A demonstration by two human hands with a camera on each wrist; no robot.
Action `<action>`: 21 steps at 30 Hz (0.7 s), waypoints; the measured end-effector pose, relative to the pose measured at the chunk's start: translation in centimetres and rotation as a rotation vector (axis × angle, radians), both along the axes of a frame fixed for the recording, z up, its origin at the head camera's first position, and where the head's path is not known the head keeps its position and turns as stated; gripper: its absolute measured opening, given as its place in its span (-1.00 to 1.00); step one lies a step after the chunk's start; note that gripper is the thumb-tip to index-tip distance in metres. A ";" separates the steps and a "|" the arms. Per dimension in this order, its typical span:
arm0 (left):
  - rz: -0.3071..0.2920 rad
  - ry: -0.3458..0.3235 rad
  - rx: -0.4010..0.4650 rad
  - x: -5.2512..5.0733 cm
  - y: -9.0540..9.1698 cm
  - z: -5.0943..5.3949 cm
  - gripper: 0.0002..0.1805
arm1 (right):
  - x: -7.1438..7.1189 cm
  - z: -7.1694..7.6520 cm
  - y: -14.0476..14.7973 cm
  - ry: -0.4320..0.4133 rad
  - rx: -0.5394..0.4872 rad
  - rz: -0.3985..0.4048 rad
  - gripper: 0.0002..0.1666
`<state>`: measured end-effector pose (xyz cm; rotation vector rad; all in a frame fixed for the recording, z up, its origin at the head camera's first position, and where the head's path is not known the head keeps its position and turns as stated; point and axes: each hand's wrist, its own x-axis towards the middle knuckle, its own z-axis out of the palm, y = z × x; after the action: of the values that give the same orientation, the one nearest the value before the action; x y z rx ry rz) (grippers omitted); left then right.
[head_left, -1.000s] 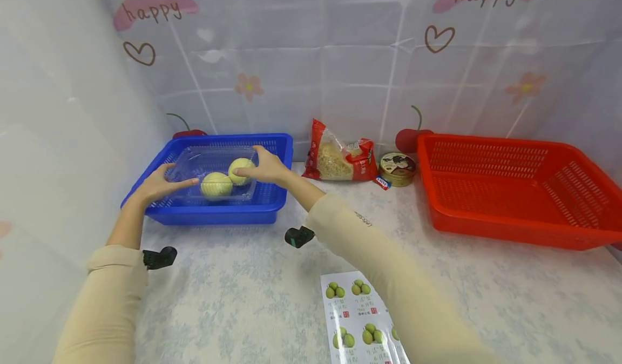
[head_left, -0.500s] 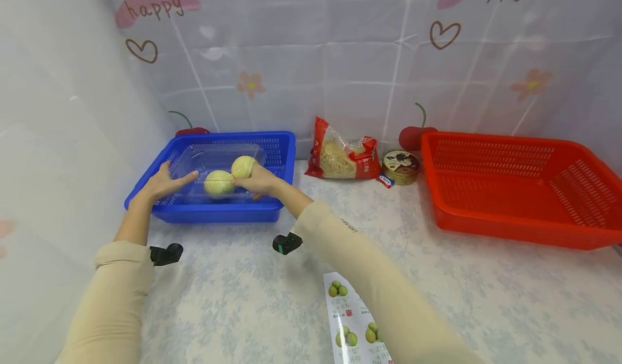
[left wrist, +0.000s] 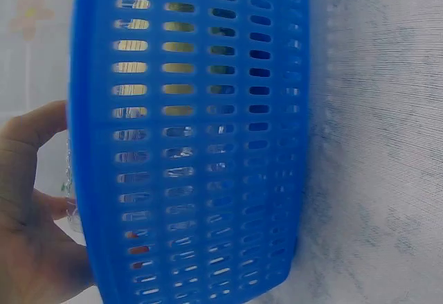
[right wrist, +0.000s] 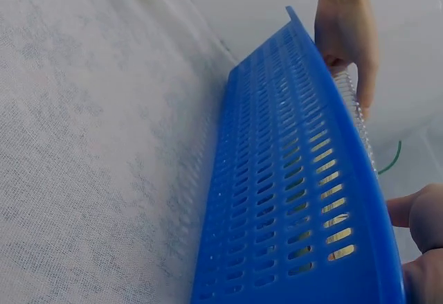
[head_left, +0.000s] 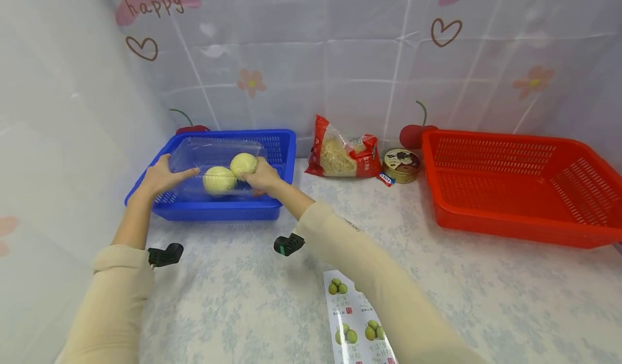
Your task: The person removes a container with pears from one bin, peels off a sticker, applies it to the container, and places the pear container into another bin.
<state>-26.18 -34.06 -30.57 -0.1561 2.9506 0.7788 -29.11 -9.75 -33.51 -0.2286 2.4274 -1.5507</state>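
We see the left hand (head_left: 160,179), thumb stretched away from its fingers, at the left end of the clear box (head_left: 189,159), which holds two pale balls (head_left: 220,180) inside the blue basket (head_left: 218,213). The right hand (head_left: 264,179) touches one ball; we cannot tell whether it grips. We read "happy" twice on the curtain (head_left: 291,78).
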 end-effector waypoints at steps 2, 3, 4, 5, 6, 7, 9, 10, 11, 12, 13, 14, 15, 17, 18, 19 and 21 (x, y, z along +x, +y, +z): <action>0.009 0.030 0.012 0.3 0.0 0.4 0.17 | 0.2 0.3 0.2 -0.016 -0.057 0.014 -0.25; 0.014 0.047 0.022 0.5 0.0 0.5 0.16 | 0.3 0.5 0.3 -0.022 -0.075 0.019 -0.24; 0.019 0.066 0.035 0.6 0.1 0.7 0.15 | 0.4 0.8 0.4 -0.030 -0.099 0.024 -0.23; 0.023 0.090 0.052 0.8 0.0 0.8 0.14 | 0.5 1.1 0.5 -0.037 -0.129 0.030 -0.22; 0.031 0.117 0.073 1.0 0.1 0.9 0.12 | 0.6 1.4 0.7 -0.042 -0.146 0.036 -0.21; 0.037 0.146 0.096 1.1 0.2 0.9 0.11 | 0.7 1.7 0.8 -0.045 -0.164 0.035 -0.20; 0.050 0.214 0.144 1.5 0.4 1.1 0.09 | 0.9 2.5 1.3 -0.039 -0.174 0.033 -0.18; 0.055 0.250 0.165 1.6 0.5 1.2 0.07 | 1.0 2.9 1.5 -0.033 -0.177 0.035 -0.17; 0.059 0.285 0.187 1.8 0.7 1.3 0.05 | 1.1 3.3 1.8 -0.025 -0.181 0.035 -0.17; 0.063 0.318 0.208 2.0 0.9 1.4 0.04 | 1.1 3.6 2.1 -0.019 -0.184 0.034 -0.16; 0.063 0.345 0.227 2.2 1.0 1.4 0.02 | 1.2 4.0 2.4 -0.015 -0.190 0.036 -0.15; 0.063 0.368 0.244 2.4 1.2 1.5 0.00 | 1.2 4.3 2.8 -0.008 -0.191 0.039 -0.15; 0.064 0.387 0.261 2.6 1.4 1.6 -0.02 | 1.3 4.6 3.1 -0.001 -0.187 0.041 -0.14; 0.064 0.413 0.292 3.0 1.8 1.7 -0.06 | 1.4 5.2 3.9 0.007 -0.193 0.051 -0.14; 0.067 0.424 0.305 3.1 2.0 1.8 -0.08 | 1.4 5.5 4.3 0.011 -0.192 0.059 -0.14; 0.070 0.436 0.308 3.3 2.2 2.0 -0.10 | 1.5 5.9 4.7 0.016 -0.189 0.067 -0.13; 0.078 0.460 0.324 3.6 2.7 2.3 -0.13 | 1.6 6.5 5.6 0.027 -0.189 0.086 -0.13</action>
<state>-22.56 -31.34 -28.26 -0.0757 3.1795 1.4661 -27.55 -4.19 -27.03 -0.3865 2.2591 -1.7485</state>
